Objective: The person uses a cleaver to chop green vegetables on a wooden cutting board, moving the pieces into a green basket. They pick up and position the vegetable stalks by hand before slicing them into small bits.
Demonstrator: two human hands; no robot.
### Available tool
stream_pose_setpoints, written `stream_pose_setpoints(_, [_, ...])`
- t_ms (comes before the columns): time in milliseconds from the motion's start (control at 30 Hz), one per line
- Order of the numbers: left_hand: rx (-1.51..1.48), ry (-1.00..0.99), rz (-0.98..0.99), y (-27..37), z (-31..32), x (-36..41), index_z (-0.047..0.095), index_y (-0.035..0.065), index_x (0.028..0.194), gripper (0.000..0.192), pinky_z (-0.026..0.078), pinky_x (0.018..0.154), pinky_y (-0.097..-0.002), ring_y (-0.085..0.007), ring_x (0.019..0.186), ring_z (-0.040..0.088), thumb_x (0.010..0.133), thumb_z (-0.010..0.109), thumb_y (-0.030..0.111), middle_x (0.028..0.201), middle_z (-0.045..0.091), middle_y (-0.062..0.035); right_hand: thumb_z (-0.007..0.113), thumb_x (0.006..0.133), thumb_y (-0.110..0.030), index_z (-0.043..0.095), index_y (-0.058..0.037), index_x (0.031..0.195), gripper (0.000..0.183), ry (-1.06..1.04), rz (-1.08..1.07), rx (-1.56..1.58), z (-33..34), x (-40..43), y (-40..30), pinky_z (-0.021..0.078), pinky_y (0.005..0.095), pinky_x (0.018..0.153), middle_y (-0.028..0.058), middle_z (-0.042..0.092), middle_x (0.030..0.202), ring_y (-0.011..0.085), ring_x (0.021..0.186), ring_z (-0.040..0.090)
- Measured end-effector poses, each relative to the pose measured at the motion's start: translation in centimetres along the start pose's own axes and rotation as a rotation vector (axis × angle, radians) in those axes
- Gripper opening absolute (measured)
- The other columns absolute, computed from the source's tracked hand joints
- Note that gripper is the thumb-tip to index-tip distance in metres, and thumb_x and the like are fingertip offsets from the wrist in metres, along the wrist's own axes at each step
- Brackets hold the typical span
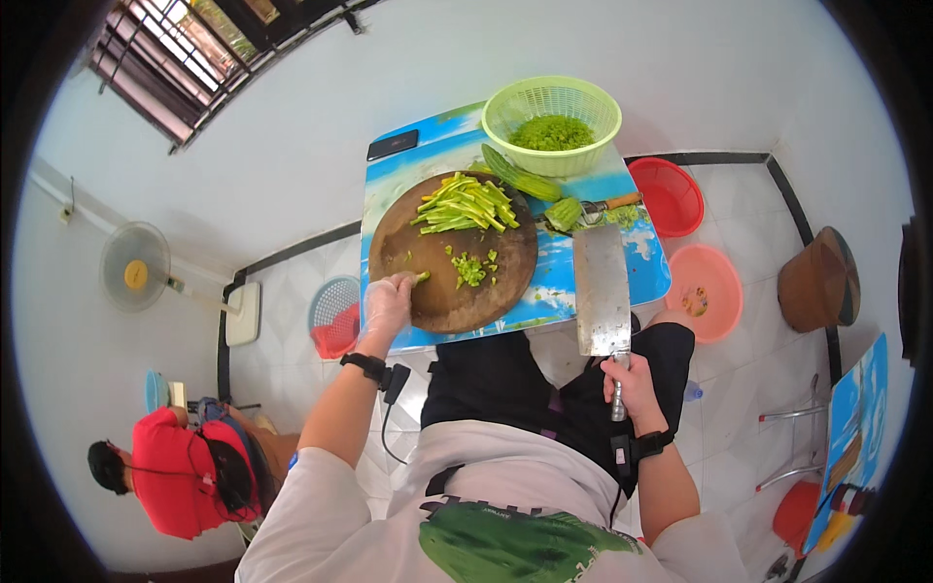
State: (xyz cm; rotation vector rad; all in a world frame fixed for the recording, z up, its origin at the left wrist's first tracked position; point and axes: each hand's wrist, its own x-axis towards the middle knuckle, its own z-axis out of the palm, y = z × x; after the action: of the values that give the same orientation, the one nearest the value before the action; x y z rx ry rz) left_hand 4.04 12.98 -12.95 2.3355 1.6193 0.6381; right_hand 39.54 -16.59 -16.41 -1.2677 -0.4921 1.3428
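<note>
My left hand, in a clear plastic glove, grips a green vegetable piece at the left edge of a round wooden chopping board. Most of that piece is hidden by the fingers. My right hand is closed around the metal handle of a broad cleaver, whose blade is beyond the board's right side, at the table's front edge. Long green vegetable strips lie in a pile at the back of the board. Nearer me sits a small heap of diced green pieces.
A green plastic basket holds chopped greens. Beside it lie a ridged green gourd, a cut gourd piece, a wooden-handled tool and a phone. Basins stand right; a seated person is left.
</note>
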Motion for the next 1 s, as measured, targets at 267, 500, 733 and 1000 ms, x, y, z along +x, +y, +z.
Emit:
stream_pose_setpoints(267, [-0.061, -0.138, -0.282, 1.6, -0.9, -2.7, 0.078, 0.0070, 0.100, 0.025, 0.056, 0.079, -0.0411, -0.0325, 0.086, 0.074, 0.084, 0.078, 0.027, 0.092, 0.076, -0.0171, 0.065, 0.098, -0.020, 0.061, -0.0013, 0.078, 0.027, -0.167, -0.002, -0.462, 5.6, -1.1, -5.1, 0.0448, 0.0333, 0.045, 0.0081, 0.060, 0.056, 0.0196, 0.045, 0.058])
stream_pose_setpoints(500, [-0.113, -0.065, -0.351, 1.8, -3.4, -6.0, 0.076, 0.0050, 0.100, 0.023, 0.057, 0.077, -0.0387, -0.0296, 0.084, 0.074, 0.086, 0.074, 0.023, 0.089, 0.076, -0.0155, 0.065, 0.092, -0.031, 0.065, -0.0053, 0.084, 0.027, -0.313, -0.711, -1.496, 10.1, 9.6, -13.0, 0.0528, 0.0547, 0.066, 0.0209, 0.066, 0.071, 0.0445, 0.073, 0.067])
stream_pose_setpoints(733, [-0.354, 0.068, -0.373, -0.8, -2.1, -7.3, 0.075, 0.0015, 0.098, 0.020, 0.056, 0.075, -0.0376, -0.0278, 0.080, 0.074, 0.086, 0.075, 0.017, 0.087, 0.076, -0.0151, 0.067, 0.089, -0.033, 0.067, -0.0078, 0.085, 0.026, -0.474, -0.737, -1.773, 13.1, 17.0, -17.1, 0.0533, 0.0528, 0.070, 0.0187, 0.067, 0.071, 0.0418, 0.074, 0.067])
stream_pose_setpoints(1000, [-0.579, 0.107, -0.416, -2.2, -2.5, -5.7, 0.074, -0.0008, 0.099, 0.019, 0.055, 0.072, -0.0341, -0.0216, 0.075, 0.071, 0.086, 0.075, 0.013, 0.082, 0.074, -0.0130, 0.068, 0.089, -0.036, 0.070, -0.0089, 0.084, 0.027, -0.608, -0.617, -1.900, 11.6, 17.9, -20.7, 0.0524, 0.0526, 0.068, 0.0185, 0.066, 0.070, 0.0406, 0.070, 0.066])
